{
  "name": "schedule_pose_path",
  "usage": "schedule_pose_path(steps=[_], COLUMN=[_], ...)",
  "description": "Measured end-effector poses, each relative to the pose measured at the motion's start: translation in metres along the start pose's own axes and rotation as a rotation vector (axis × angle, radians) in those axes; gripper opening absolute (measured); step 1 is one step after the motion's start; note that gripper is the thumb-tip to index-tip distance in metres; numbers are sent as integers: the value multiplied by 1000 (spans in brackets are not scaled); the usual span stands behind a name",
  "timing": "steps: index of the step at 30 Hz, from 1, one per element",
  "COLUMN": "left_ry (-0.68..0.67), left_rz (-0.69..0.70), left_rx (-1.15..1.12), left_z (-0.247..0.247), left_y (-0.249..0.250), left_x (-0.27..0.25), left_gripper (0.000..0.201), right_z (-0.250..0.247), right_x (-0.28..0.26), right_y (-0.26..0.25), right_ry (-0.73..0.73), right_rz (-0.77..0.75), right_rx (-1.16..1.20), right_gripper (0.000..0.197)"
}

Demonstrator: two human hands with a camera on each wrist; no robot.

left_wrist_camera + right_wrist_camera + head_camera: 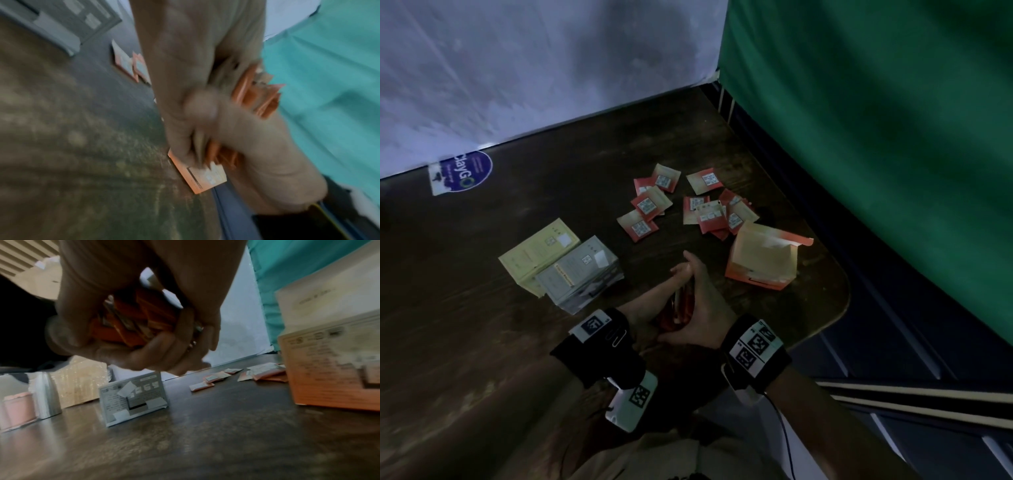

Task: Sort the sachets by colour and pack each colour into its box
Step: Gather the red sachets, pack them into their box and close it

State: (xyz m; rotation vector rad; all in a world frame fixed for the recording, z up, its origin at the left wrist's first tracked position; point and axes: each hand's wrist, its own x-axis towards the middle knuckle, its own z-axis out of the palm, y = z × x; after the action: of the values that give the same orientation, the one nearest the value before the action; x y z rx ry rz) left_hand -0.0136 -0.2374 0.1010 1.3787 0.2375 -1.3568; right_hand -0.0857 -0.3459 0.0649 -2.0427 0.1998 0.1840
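A: Head view first: what are the hands doing?

B: Both meet at the near edge of the wooden table [482, 291]. The left hand [654, 301] and the right hand [702, 308] press palm to palm around a stack of orange sachets [679, 305], which stands on edge between them. Fingers of both point away from the person, fairly straight in this view.

A: Do the wrist cameras agree?

B: Partly. From the right wrist, fingers [164, 344] curl round the orange stack [131, 321], so the bundle is gripped, not just pressed. The left wrist picture is blurred, but the stack [257, 97] sticks out between the two hands there as well. Which finger belongs to which hand I cannot tell.

A: Where are the remaining sachets?

B: Loose orange sachets [709, 212] lie scattered flat on the table beyond the hands, some overlapping, in two rough clusters.

A: And the boxes?

B: The orange box [763, 263] stands open to the right of the hands, near the table's rounded corner, its flap up. The yellow box [537, 253] and the grey box [582, 270] lie side by side to the left, touching, both closed.

A: Anything else?

B: A green cloth [876, 120] hangs on the right, a pale sheet [534, 68] along the back, and a blue round sticker [467, 171] sits at the table's far edge
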Motion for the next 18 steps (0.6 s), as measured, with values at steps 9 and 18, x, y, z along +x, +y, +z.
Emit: schedule_pose_path(steps=[9, 18], left_ry=[-98, -205], left_rz=[41, 147], left_rx=[-51, -131], left_z=[10, 48], left_y=[-4, 16], left_x=[10, 38], left_gripper=[15, 26], right_z=[-12, -21], right_x=[-7, -20], right_y=[5, 22], right_ry=[87, 544], right_rz=[46, -6], right_rx=[-88, -197], right_gripper=[112, 75])
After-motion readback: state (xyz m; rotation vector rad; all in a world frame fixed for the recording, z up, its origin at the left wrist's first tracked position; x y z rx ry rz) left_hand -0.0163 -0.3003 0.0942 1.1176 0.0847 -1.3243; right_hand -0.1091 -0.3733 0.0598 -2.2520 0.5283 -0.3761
